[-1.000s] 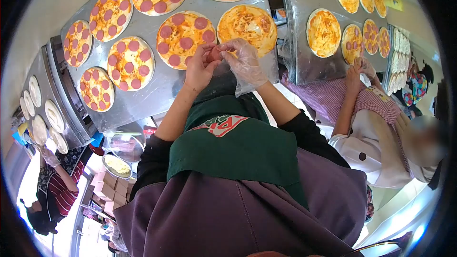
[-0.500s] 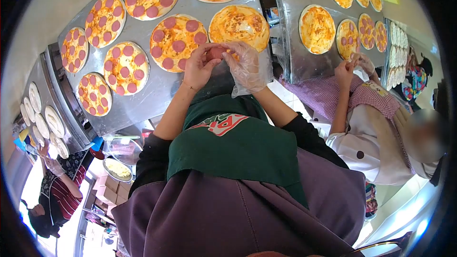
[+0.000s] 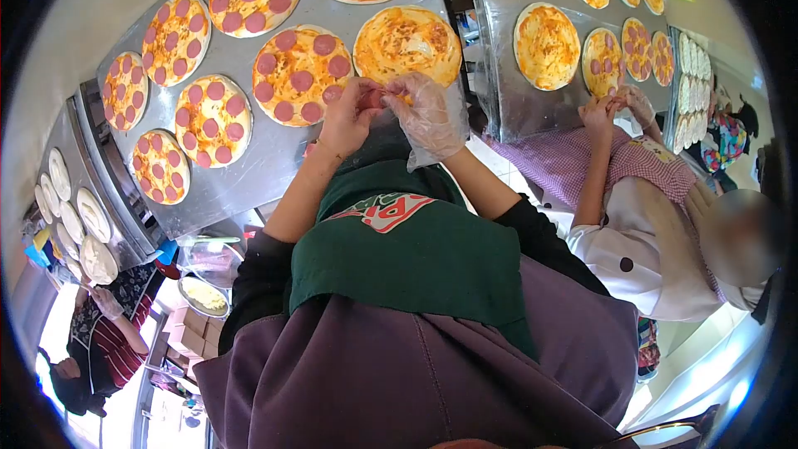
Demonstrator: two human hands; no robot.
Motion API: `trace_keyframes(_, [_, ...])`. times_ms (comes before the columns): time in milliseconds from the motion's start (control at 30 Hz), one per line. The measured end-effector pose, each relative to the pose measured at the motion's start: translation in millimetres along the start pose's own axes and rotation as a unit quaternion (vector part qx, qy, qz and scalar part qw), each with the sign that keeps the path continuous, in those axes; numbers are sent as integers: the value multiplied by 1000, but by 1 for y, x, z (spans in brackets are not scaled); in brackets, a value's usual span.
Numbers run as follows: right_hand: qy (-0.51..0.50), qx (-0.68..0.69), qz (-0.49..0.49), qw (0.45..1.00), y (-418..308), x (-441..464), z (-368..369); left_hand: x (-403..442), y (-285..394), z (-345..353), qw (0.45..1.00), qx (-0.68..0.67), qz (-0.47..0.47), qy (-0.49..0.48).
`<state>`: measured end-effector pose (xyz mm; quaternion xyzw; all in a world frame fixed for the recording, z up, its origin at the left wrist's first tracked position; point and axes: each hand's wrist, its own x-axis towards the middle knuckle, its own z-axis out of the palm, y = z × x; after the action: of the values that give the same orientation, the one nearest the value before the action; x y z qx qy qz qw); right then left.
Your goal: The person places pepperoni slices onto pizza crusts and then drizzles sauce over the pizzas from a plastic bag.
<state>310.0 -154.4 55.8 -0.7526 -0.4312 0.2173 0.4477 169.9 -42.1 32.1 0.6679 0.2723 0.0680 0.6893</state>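
My left hand [image 3: 351,120], bare, is closed around a small stack of pink sausage slices [image 3: 373,100], partly hidden by the fingers. In a clear plastic glove, my right hand [image 3: 432,120] pinches at the edge of these slices, its fingertips meeting those of the left. Just beyond both hands lies a pizza base [image 3: 407,43] with sauce and cheese and no slices on it. Left of it, a pizza [image 3: 301,75] carries several round sausage slices. Both rest on a metal table [image 3: 274,145].
More sausage-topped pizzas [image 3: 212,120] cover the table to the left and back. On the right, a co-worker's hands [image 3: 611,112] are over another pizza [image 3: 603,62] at a second metal table [image 3: 524,108]. Below left stands a bowl of grated cheese [image 3: 204,295]; another person [image 3: 112,324] works beyond it.
The view has shifted slightly, moving the pizzas a little left. My hands stay together at the slices, with the fingers repositioned. The co-worker at far left has moved a hand.
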Motion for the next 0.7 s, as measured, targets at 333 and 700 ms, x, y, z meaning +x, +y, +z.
trace_keyframes(333, [52,60,34,996,10,-8,4,6,8,8,999,29,28,10])
trace_keyframes(700, [35,72,43,996,12,-6,-4,7,10,15,999,-11,15,26])
